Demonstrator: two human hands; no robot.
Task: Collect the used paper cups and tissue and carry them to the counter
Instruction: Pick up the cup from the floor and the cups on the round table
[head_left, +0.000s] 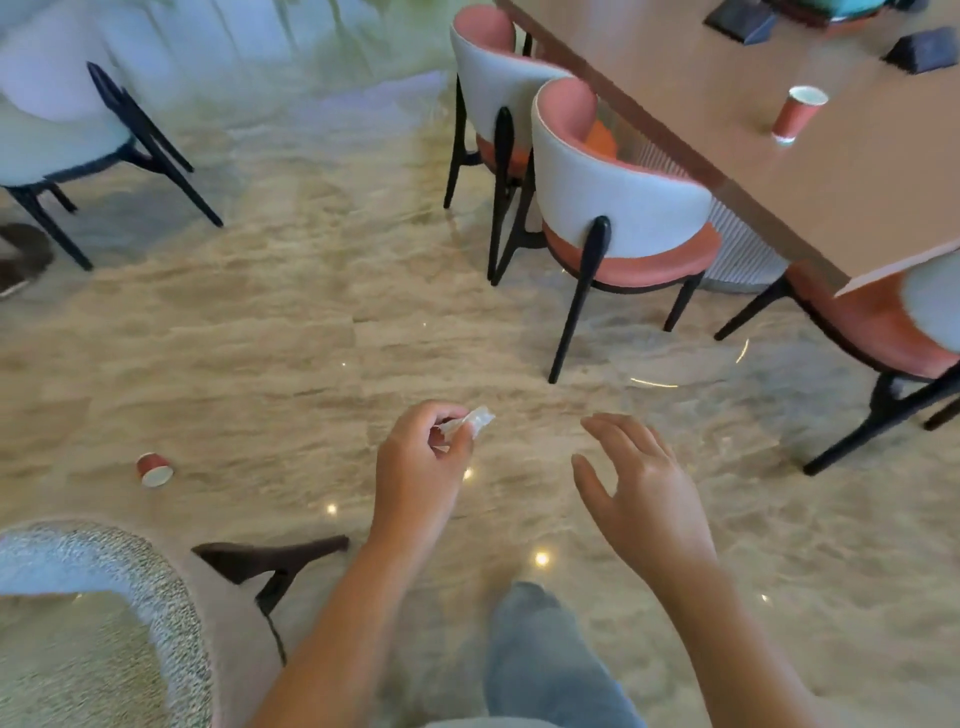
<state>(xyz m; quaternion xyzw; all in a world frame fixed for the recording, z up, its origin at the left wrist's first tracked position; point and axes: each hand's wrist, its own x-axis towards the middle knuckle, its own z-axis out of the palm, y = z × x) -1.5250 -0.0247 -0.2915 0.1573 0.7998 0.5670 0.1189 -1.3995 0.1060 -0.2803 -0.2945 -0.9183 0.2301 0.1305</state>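
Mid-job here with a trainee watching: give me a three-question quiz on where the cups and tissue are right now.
1. True or false: the left hand is pinching the tissue.
2. Where is the upright cup? A) on the floor B) on the table C) on a chair seat
3. Fill in: the cup on the floor lies on its ____, while the right hand is empty.

Key: 1 true; 2 B; 3 side.

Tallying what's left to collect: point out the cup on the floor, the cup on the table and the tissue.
Floor cup (154, 469), head view, on its side wall.
Table cup (795, 117), head view, outer wall.
Tissue (475, 418), head view, the end sticking out.
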